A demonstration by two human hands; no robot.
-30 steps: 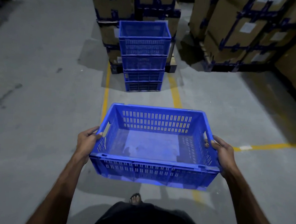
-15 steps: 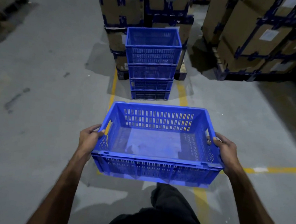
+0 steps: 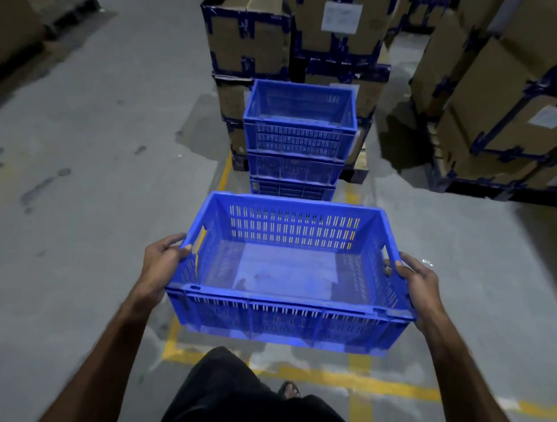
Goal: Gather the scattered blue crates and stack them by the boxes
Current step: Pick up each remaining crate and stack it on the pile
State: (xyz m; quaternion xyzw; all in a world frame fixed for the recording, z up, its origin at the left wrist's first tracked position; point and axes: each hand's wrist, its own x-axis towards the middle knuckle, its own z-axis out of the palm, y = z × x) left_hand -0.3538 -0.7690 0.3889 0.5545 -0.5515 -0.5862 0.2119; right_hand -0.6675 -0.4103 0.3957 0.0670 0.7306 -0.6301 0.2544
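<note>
An empty blue crate [image 3: 284, 317] with slotted walls hangs level in front of me above the floor. My left hand [image 3: 163, 264] grips its left end by the handle slot, and my right hand [image 3: 420, 284] grips the right end the same way. Straight ahead stands a stack of blue crates [image 3: 297, 140], nested one in another, its lowest part hidden behind the crate I carry. The stack stands against taped cardboard boxes [image 3: 250, 38] on a pallet.
More pallets of cardboard boxes [image 3: 502, 93] rise at the right and far left [image 3: 9, 25]. Yellow floor lines [image 3: 368, 385] run under me and toward the stack. Open grey concrete floor [image 3: 84, 200] lies to the left. My leg and sandalled foot [image 3: 289, 389] show below the crate.
I have walked forward with the crate. The stack and boxes are nearer and larger now, and the yellow cross line has passed beneath me. Both hands keep the same grip.
</note>
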